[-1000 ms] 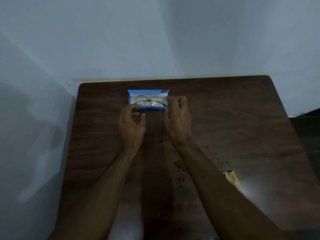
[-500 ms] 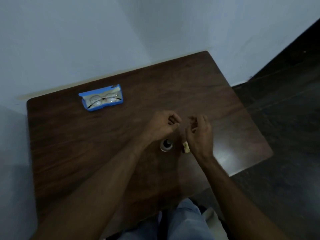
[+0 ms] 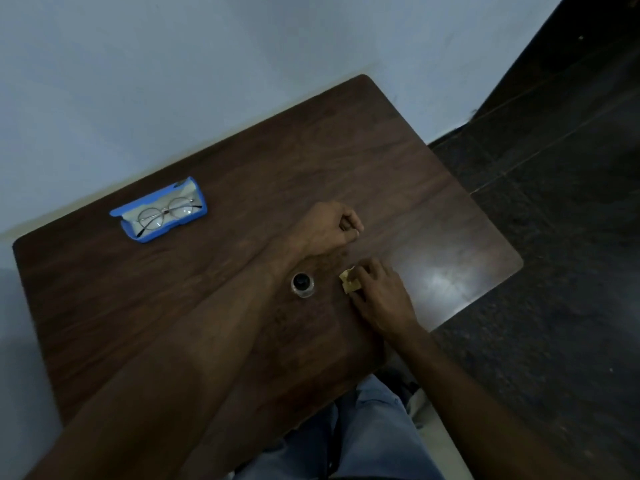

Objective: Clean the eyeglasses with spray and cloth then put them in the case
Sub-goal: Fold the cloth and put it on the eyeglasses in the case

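The right hand (image 3: 379, 297) pinches a small yellow cloth (image 3: 349, 285) with curled fingers; the left hand (image 3: 327, 230) makes an empty fist.

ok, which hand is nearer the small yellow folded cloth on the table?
Right. The right hand grips the small yellow cloth, fingers curled over it. The left hand, a closed fist, is farther up the dark wooden table, clear of the cloth.

Both grips have left the case (image 3: 159, 211) and come over to the spray bottle (image 3: 302, 284). The right grip (image 3: 381, 296) has dropped onto the cloth (image 3: 349, 281) just right of the spray bottle, fingers curled over it. The left grip (image 3: 327, 226) has closed into a fist beyond the spray bottle.
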`<action>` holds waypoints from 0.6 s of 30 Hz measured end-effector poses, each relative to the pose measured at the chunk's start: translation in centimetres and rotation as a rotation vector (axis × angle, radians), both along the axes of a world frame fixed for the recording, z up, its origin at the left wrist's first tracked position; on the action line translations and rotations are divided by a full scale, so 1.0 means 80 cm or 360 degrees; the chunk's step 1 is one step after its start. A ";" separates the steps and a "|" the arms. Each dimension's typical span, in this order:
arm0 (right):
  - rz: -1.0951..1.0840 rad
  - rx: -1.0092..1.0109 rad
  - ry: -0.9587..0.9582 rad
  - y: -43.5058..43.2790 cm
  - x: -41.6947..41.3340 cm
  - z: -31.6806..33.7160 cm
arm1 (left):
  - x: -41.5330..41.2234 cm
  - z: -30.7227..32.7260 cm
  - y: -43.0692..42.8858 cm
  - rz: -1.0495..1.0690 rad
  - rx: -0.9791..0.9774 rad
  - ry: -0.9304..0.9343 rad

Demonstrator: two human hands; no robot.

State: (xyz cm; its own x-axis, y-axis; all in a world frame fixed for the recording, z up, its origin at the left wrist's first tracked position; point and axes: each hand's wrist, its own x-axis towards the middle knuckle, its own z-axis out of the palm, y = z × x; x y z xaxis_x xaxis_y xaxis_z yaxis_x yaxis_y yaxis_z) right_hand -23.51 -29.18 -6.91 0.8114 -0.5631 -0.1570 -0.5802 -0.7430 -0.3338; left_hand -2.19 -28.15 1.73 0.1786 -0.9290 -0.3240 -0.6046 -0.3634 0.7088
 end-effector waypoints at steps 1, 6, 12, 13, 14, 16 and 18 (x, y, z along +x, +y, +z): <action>-0.0005 -0.0003 -0.0008 -0.002 0.001 -0.002 | 0.000 0.001 0.000 0.0003 -0.0001 0.0005; -0.0248 0.0226 -0.0192 -0.008 0.013 0.008 | 0.004 0.003 0.005 0.0102 0.0009 0.0108; -0.1133 0.1521 -0.0974 -0.018 0.051 0.060 | 0.020 0.012 0.018 0.0383 -0.0066 0.0347; -0.1178 0.1623 -0.1081 -0.020 0.059 0.070 | 0.023 0.016 0.022 0.0463 -0.0094 0.0431; -0.1191 0.1688 -0.1146 -0.022 0.066 0.079 | 0.025 0.020 0.026 0.0541 -0.0124 0.0516; -0.1194 0.1798 -0.1251 -0.025 0.083 0.099 | 0.031 0.027 0.036 0.0688 -0.0204 0.0612; -0.1193 0.1871 -0.1337 -0.030 0.098 0.117 | 0.036 0.034 0.047 0.0805 -0.0281 0.0653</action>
